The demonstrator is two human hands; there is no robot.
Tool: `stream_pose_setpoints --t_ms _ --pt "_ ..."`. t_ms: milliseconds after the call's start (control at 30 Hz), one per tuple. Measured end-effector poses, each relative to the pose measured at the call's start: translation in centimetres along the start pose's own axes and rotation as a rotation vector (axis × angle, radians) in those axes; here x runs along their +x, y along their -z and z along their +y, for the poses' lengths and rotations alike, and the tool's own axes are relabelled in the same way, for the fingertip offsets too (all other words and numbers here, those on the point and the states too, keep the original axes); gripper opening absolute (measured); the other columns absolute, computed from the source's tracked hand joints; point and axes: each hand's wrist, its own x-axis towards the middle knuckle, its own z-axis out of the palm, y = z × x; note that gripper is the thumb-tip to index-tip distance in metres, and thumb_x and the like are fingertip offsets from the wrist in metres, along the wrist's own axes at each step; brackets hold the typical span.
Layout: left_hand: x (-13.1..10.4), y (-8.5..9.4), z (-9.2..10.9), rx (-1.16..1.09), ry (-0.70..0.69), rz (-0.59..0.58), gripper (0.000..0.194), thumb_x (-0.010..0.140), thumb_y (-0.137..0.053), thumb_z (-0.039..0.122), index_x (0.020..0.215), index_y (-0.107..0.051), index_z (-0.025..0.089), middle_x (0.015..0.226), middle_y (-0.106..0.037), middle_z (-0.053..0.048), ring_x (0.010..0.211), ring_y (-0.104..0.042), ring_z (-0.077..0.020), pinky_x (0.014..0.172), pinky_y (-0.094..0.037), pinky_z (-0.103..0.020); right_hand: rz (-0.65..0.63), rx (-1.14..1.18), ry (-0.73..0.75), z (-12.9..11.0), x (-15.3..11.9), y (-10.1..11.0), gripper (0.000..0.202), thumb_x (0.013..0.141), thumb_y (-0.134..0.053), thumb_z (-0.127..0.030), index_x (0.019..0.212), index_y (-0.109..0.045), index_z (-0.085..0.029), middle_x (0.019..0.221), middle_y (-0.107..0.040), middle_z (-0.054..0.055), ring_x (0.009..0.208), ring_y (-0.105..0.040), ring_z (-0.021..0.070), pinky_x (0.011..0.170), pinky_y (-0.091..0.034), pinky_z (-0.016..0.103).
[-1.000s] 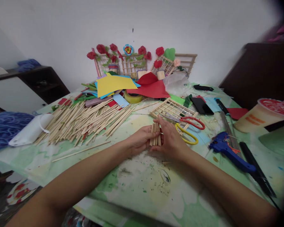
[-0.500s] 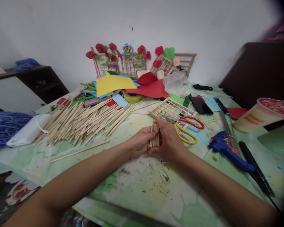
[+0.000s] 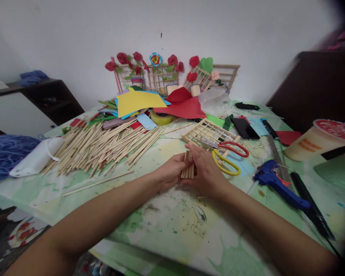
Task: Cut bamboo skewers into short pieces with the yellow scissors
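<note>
Near the middle of the table, a small bundle of short wooden sticks is held between my two hands. My left hand grips it from the left, with the thumb across the sticks. From the right, my right hand curls around the same bundle; some of its fingertips are hidden. Just beyond the right hand lie scissors with one red and one yellow handle, partly over a stick lattice. A single long stick lies left of my hands.
A large pile of wooden sticks spreads at left beside a white container. Coloured paper and tape lie behind. On the right are a blue glue gun, a phone and a cup. Paper flowers stand by the wall.
Both hands stay closed around the stick bundle, with the right fingers a touch lower over it. The whole view has shifted very slightly; the other things lie as before.
</note>
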Motion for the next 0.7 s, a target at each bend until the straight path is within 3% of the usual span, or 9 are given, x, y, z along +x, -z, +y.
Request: stream_pose_setpoints --t_ms 200,433,700 --pt "0.0 0.01 0.22 -0.077 0.044 -0.009 0.022 0.077 -0.064 0.023 0.097 -0.06 0.014 0.083 -0.065 -0.005 0.074 -0.06 -0.0136 0.072 -0.045 -0.026 0.011 0.073 -0.017 -0.07 0.02 0.02 0.103 0.064 -0.073 -0.034 0.144 -0.009 -0.024 0.128 -0.05 0.013 0.121 -0.041 0.0309 0.096 -0.037 0.052" --pt "0.16 0.67 0.84 -0.158 0.079 -0.142 0.028 0.087 -0.049 0.034 0.104 -0.059 0.015 0.087 -0.064 -0.009 0.082 -0.061 -0.0183 0.078 -0.045 -0.032 0.107 0.111 -0.094 -0.17 0.09 0.46 0.107 0.063 -0.074 -0.042 0.144 -0.006 -0.025 0.127 -0.05 0.013 0.12 -0.043 0.0316 0.097 -0.036 0.052" --pt "-0.36 -0.33 0.57 -0.087 0.03 -0.087 0.023 0.083 -0.055 0.035 0.092 -0.056 0.014 0.075 -0.055 -0.002 0.066 -0.053 -0.0102 0.065 -0.044 -0.023 0.118 0.143 -0.096 -0.21 -0.16 0.08 0.106 0.062 -0.074 -0.045 0.143 -0.009 -0.025 0.128 -0.048 0.013 0.12 -0.043 0.0303 0.096 -0.039 0.049"
